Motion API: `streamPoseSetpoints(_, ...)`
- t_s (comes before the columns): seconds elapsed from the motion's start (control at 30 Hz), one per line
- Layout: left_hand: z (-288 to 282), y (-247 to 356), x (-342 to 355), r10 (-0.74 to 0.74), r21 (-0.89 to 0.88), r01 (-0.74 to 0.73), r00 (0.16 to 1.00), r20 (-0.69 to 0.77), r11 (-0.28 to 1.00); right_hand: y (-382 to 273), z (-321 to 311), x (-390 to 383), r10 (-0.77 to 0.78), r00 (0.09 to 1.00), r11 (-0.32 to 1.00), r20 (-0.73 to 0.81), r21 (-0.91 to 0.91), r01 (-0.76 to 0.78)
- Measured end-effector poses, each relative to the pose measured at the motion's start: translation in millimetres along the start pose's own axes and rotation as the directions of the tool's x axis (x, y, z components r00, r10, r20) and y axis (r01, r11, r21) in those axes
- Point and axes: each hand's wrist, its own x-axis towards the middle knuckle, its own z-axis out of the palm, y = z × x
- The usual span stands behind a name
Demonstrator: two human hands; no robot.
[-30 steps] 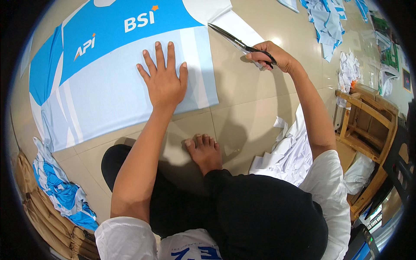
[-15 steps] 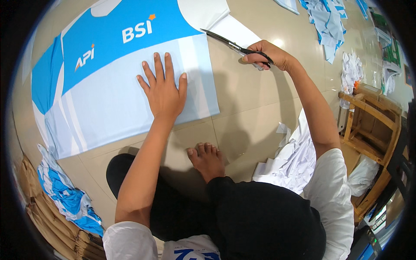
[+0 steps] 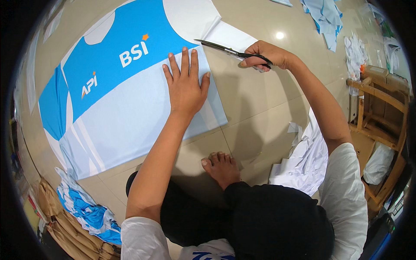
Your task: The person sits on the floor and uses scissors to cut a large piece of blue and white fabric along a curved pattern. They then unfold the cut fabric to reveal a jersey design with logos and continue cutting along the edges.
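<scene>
A blue, pale-blue and white fabric panel, shaped like a shirt body with sleeves (image 3: 130,125), lies flat on the tiled floor. My left hand (image 3: 187,91) rests palm down on its right part, fingers spread and stretched, holding nothing. Black-handled scissors (image 3: 225,50) are gripped in my right hand (image 3: 271,55), fingers through and around the handles. Their blades point left, with the tip over the blue fabric where the side edge meets the white sleeve piece (image 3: 234,37). The blades look nearly together.
My bare foot (image 3: 222,169) stands on the floor just below the fabric. White cloth scraps (image 3: 299,164) lie at right, near a wooden stool (image 3: 381,108). A blue-and-white cloth heap (image 3: 89,208) lies at lower left by brown folded material (image 3: 65,229). More scraps (image 3: 325,21) lie far right.
My left hand has slid right and up the fabric, nearer the scissors. The scissors' tip has moved slightly further left over the fabric. The whole view has shifted a little.
</scene>
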Motion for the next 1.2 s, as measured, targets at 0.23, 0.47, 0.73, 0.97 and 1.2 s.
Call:
streamPoseSetpoints(0.23, -3, 1, -7, 0.056, 0.01, -0.057, 0.998, 0.035, 0.998, 0, 0, 2, 0.01, 1.0, 1.0, 0.018, 0.022, -0.01)
streamPoseSetpoints(0.47, -5, 7, -10, 0.084, -0.012, -0.084, 0.995, 0.046, 0.996, 1, -2, 0, 0.011, 0.999, 1.0, 0.04, 0.014, -0.011)
streamPoseSetpoints(0.73, -2, 6, -12, 0.099, -0.004, -0.099, 0.995, 0.015, 0.995, 3, 1, 0, -0.017, 0.999, 0.999, 0.035, -0.031, 0.018)
streamPoseSetpoints(0.97, -3, 8, -12, 0.088, -0.004, -0.088, 0.996, 0.007, 0.996, 0, 3, -2, 0.006, 1.0, 1.0, 0.004, -0.031, -0.006)
streamPoseSetpoints(1.2, -2, 8, -12, 0.079, 0.02, -0.08, 0.997, 0.017, 0.997, 2, 5, -1, -0.004, 1.0, 1.0, -0.01, -0.019, 0.004)
